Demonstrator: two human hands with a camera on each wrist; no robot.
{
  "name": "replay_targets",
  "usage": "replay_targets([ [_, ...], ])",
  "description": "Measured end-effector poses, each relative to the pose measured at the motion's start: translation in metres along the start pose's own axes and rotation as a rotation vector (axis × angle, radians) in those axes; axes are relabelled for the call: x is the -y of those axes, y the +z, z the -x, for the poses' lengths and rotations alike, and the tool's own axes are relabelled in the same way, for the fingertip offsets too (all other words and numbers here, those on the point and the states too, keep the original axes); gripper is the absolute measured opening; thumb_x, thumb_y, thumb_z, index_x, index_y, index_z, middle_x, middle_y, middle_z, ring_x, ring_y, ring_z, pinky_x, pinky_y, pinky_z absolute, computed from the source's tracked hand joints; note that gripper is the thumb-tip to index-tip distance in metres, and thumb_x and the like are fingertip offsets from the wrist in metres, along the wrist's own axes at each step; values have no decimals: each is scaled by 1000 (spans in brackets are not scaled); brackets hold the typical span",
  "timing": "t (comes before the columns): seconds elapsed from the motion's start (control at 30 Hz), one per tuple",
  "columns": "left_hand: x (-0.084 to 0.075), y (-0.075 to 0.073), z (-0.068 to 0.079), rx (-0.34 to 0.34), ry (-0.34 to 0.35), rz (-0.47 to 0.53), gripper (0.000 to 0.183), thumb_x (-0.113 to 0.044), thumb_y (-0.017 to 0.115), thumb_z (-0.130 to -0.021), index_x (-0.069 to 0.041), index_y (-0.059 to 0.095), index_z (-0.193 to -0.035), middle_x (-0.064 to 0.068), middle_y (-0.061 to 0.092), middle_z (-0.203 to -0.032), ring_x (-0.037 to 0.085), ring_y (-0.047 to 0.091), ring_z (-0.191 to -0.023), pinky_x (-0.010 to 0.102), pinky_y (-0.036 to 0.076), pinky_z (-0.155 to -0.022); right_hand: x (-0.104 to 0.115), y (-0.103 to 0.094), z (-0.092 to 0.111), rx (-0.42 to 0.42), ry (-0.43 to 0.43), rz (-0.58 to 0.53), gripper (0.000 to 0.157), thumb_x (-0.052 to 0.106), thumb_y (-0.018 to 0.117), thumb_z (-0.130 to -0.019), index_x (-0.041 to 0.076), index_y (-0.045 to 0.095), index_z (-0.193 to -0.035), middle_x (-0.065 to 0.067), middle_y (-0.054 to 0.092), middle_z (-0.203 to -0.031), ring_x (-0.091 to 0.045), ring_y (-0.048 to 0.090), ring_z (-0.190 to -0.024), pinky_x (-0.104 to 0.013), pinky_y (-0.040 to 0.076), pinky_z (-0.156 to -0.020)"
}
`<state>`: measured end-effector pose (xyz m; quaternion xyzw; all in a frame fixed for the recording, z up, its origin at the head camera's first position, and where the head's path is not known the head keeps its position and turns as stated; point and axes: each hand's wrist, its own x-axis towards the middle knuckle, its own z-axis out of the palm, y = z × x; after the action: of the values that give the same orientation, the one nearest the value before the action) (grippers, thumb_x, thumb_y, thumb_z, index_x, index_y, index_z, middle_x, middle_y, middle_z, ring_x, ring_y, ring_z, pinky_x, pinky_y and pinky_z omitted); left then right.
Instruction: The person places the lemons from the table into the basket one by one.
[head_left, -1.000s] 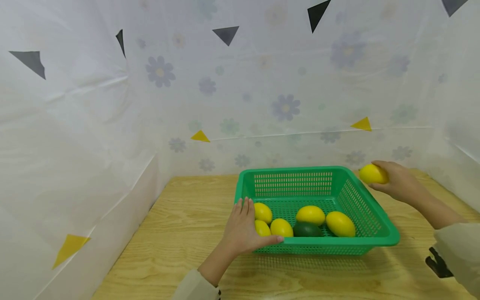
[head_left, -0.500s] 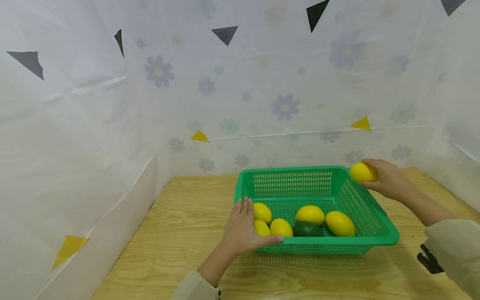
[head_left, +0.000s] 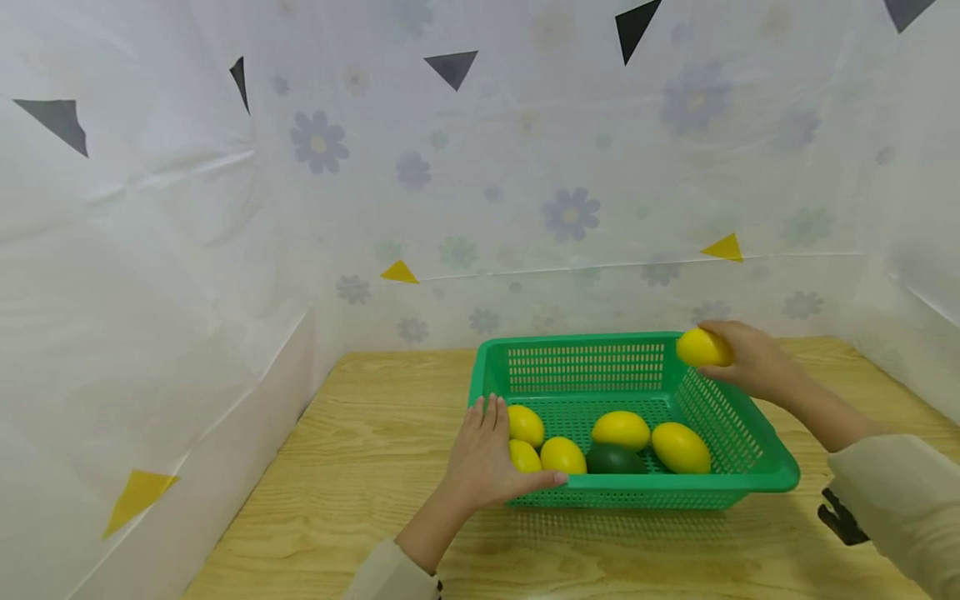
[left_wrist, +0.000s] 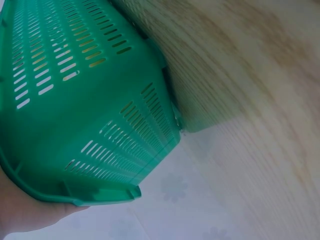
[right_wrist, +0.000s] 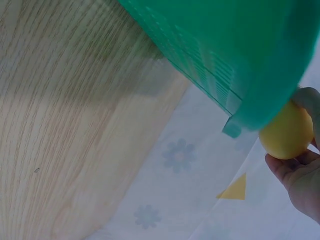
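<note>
My right hand [head_left: 753, 360] holds a yellow lemon [head_left: 703, 347] between thumb and fingers, over the right rim of a green plastic basket [head_left: 585, 364]. The right wrist view shows the same lemon [right_wrist: 286, 132] pinched near the basket's edge. At the basket's front left corner my left hand [head_left: 483, 462] rests on the rim, fingers straight and thumb laid along the front edge. Inside the basket lie several lemons, among them one lemon [head_left: 621, 431] behind a dark green fruit [head_left: 615, 459] and another lemon [head_left: 681, 448] to the right. My left hand partly hides the leftmost lemons.
The basket stands on a wood-grain table [head_left: 375, 433]. White flower-patterned sheeting [head_left: 480, 192] hangs behind the table and at both sides, with grey, black and yellow triangles on it.
My right hand has carried the lemon leftward, from outside the basket's right side to over its right rim. The left hand and the fruit in the basket have stayed in place.
</note>
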<state>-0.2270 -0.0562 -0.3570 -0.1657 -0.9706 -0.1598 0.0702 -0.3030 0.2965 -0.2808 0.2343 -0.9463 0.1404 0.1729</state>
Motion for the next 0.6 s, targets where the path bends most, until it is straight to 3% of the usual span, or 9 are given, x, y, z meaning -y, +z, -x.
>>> replay_targets([
  [0.6,1,0,0,-6,3,6,115,-78,51,-71,2,18,-147,20,18,-153,35,13,-143,44,15,-118,9,21,-6,95,-26,-32,59,8,71,-78,-18,45,-124,-36,55,-112,-33,58,-83,-42,51,-66],
])
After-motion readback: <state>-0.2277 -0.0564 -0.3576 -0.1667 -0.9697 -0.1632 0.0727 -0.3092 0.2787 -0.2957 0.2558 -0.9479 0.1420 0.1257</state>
